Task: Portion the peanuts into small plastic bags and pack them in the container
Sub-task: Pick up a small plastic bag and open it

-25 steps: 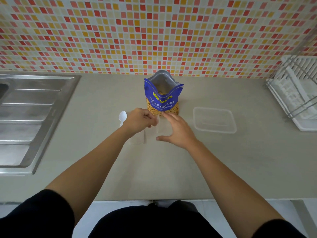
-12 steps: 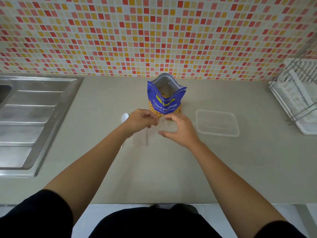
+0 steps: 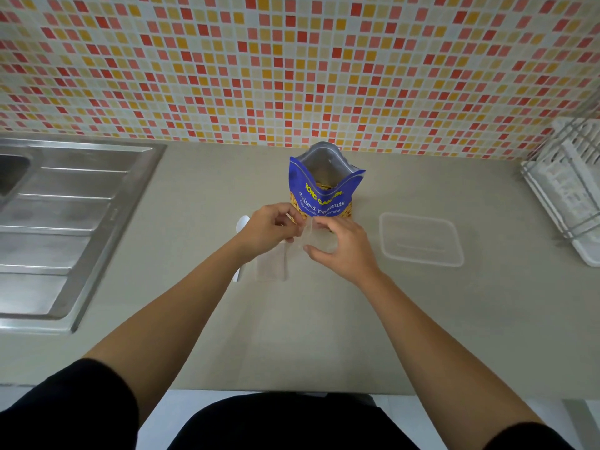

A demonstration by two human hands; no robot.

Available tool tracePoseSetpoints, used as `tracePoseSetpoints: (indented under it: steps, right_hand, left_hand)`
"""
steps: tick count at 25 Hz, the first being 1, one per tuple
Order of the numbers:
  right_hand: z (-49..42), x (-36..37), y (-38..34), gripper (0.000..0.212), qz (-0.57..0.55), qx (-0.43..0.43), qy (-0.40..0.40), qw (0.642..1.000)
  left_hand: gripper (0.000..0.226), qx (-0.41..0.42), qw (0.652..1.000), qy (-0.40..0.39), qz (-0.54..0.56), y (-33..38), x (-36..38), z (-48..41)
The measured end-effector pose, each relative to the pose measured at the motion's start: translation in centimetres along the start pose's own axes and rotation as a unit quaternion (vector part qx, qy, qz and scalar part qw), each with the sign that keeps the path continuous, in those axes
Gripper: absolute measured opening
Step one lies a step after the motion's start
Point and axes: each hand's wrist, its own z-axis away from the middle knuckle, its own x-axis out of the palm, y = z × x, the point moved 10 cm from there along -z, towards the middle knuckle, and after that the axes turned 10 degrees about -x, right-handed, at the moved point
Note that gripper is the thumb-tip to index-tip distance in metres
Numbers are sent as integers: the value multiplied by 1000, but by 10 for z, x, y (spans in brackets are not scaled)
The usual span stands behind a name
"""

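Your left hand [image 3: 269, 230] and right hand [image 3: 344, 248] both pinch with curled fingers. The open peanut pouch [image 3: 324, 186] stands just behind them and the container [image 3: 422, 238] lies to the right. Between your fingers is one small plastic bag [image 3: 316, 237]; the spoon [image 3: 242, 224] lies beside your left hand. I think a knuckle bumping the pouch could tip it and spill the peanuts.

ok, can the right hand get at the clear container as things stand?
Probably yes: the container sits on the counter beside the right hand, nothing between. That hand and the left hand pinch a small plastic bag.
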Motion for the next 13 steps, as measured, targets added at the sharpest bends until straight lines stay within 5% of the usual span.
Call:
tracePoseSetpoints:
  steps: [13]
  right_hand:
    - [-5, 12, -5, 67, 112, -1, -34, 993]
  left_hand:
    - [30, 10, 999, -19, -25, -5, 2, 0]
